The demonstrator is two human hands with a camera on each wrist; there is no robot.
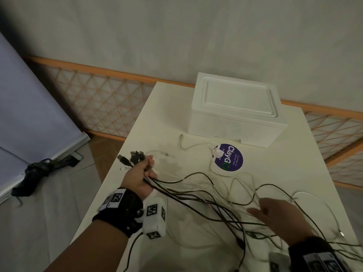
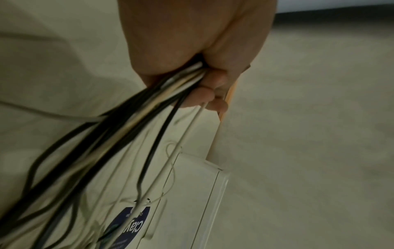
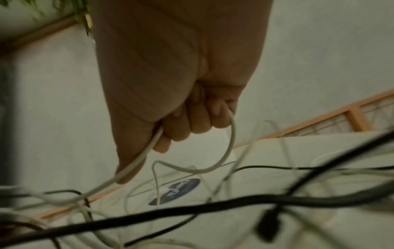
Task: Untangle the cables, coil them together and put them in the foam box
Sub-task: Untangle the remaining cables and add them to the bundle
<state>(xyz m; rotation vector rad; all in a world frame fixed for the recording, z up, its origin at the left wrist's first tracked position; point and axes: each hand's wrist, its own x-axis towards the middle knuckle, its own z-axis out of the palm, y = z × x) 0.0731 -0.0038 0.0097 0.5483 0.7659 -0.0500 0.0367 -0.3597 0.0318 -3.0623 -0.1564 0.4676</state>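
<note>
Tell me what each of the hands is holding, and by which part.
The left hand grips the bundle of cables just behind their plug ends. The right hand holds one white cable along its run.

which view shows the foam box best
The head view: the whole foam box sits closed at the far end of the table, lid on. The left wrist view catches only a blurred part of it past the cables. The right wrist view shows only a sliver, if any.
</note>
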